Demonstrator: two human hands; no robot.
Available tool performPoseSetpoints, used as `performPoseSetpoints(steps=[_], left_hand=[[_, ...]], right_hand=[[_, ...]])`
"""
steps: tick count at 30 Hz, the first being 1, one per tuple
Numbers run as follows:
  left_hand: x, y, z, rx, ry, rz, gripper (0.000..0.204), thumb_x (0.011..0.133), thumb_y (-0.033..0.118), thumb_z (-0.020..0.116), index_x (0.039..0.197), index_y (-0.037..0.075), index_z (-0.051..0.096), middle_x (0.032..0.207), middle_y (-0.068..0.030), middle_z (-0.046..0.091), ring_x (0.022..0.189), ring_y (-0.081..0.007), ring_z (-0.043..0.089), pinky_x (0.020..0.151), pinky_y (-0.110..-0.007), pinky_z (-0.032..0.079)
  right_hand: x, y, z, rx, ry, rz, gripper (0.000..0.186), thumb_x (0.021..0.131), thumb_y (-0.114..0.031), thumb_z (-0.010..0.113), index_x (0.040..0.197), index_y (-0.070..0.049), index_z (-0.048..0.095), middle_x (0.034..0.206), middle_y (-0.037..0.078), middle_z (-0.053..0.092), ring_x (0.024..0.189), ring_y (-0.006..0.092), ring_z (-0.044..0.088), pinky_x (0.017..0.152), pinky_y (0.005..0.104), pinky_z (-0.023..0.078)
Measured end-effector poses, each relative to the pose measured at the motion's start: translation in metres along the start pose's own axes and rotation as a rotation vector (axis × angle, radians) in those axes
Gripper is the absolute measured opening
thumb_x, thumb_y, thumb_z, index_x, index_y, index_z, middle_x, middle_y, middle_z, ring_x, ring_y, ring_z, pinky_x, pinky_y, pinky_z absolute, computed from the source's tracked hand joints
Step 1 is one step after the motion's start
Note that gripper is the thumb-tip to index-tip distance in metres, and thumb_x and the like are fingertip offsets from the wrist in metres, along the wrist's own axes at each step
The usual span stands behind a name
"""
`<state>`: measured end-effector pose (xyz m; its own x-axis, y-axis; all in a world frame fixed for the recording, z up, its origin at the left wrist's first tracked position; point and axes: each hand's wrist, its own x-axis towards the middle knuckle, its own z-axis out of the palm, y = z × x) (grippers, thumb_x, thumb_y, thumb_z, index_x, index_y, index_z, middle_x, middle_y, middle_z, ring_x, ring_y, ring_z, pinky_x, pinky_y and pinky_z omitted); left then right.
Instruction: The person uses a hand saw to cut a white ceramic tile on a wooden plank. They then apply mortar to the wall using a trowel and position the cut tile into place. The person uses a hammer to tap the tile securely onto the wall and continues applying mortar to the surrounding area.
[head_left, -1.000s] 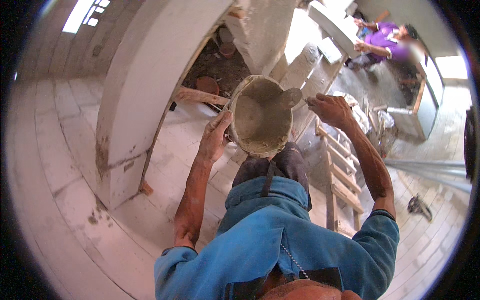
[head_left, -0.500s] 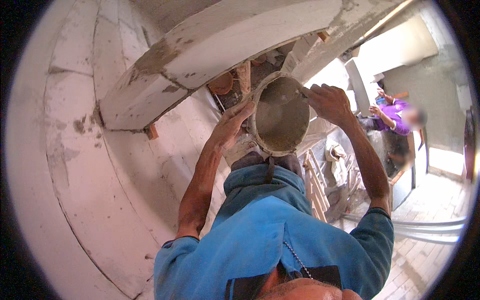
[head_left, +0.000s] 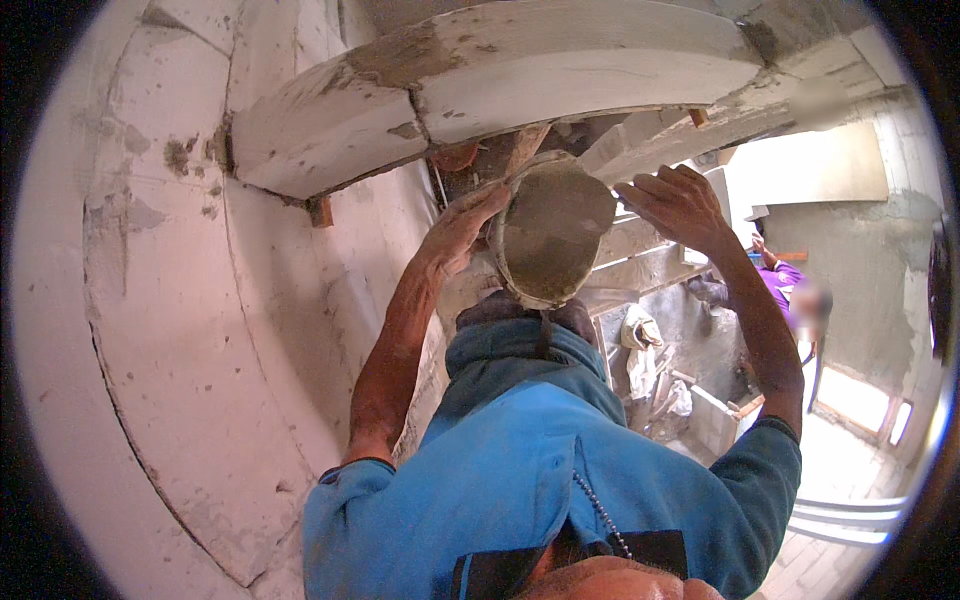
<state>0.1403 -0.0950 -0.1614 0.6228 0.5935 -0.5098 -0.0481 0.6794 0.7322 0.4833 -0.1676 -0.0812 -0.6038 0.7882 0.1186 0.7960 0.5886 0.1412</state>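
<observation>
Bucket [head_left: 508, 263] is held up; left hand [head_left: 465, 228] grasps bucket's left side; right hand [head_left: 680, 206] curls just beside bucket's right rim, can't tell around what; blue shirt [head_left: 545, 450] nearside, pale beam [head_left: 570, 72] beyond bucket.

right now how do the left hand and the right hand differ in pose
The left hand is against the left side of the bucket; the right hand is beside its right rim. The left hand's fingers reach along the bucket, while the right hand's are curled, their hold unclear. Both are bare.
</observation>
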Motion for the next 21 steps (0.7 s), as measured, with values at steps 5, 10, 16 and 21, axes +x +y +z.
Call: performPoseSetpoints(steps=[5,10,16,21], left_hand=[[-0.009,-0.04,-0.034,-0.237,0.116,0.015,0.064,0.095,0.045,0.061,0.144,0.008,0.045,0.139,-0.0085,0.052,0.123,-0.0222,0.053,0.098,-0.04,0.049],[-0.025,-0.088,-0.044,-0.332,0.235,0.061,0.063,0.097,0.041,0.059,0.146,0.005,0.042,0.141,-0.0103,0.051,0.127,-0.0235,0.052,0.103,-0.042,0.046],[-0.051,-0.105,-0.057,-0.289,0.322,0.141,0.063,0.099,0.04,0.056,0.148,0.005,0.039,0.145,-0.0111,0.048,0.131,-0.0246,0.048,0.107,-0.044,0.043],[-0.088,-0.094,-0.047,-0.342,0.375,0.206,0.061,0.099,0.041,0.056,0.147,0.006,0.04,0.141,-0.0094,0.052,0.127,-0.0236,0.052,0.101,-0.046,0.047]], right_hand=[[0.007,-0.007,0.01,0.387,0.093,0.107,0.037,0.084,-0.022,0.072,0.12,-0.015,0.064,0.105,0.006,0.068,0.087,0.0271,0.068,0.072,0.0405,0.056],[0.049,-0.026,0.063,0.902,0.129,0.233,0.046,0.082,-0.027,0.079,0.12,-0.006,0.062,0.108,0.013,0.066,0.09,0.0269,0.069,0.081,0.0362,0.056],[0.121,-0.079,0.153,1.134,0.245,0.205,0.029,0.084,-0.031,0.079,0.095,-0.006,0.067,0.075,0.002,0.059,0.069,0.0097,0.055,0.059,0.0285,0.044],[0.17,-0.121,0.191,1.898,0.304,0.426,0.031,0.09,-0.032,0.073,0.084,-0.004,0.062,0.067,-0.003,0.052,0.063,0.0087,0.048,0.056,0.0286,0.039]])
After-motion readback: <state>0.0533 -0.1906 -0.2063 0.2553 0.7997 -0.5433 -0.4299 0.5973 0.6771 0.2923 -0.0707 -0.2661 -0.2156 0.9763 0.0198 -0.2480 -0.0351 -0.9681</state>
